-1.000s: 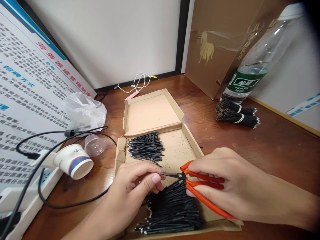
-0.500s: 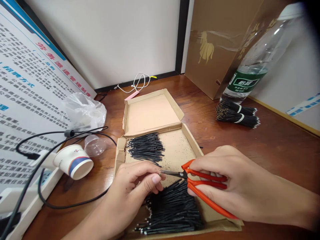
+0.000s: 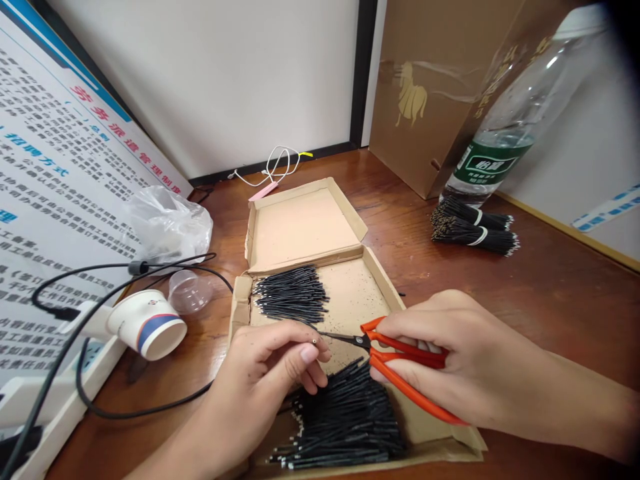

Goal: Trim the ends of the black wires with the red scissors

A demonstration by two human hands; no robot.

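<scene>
My left hand pinches a thin black wire between thumb and forefinger; only the wire's small end shows, and the fingers hide the rest. My right hand is closed around orange-handled scissors. Their dark blades look nearly together and point left, with the tips by my left fingertips. Below my hands, many short black wires with pale ends lie in the open cardboard box. A smaller pile of cut wires sits at the box's far left, and tiny dark scraps speckle its floor.
Two tied wire bundles lie at the right, before a water bottle and a brown carton. At left are a tipped paper cup, a clear plastic cup, a plastic bag and a black cable.
The scissors and my right hand have shifted slightly left and up. The wire end in my left fingers has also moved a little up and left. The piles look the same.
</scene>
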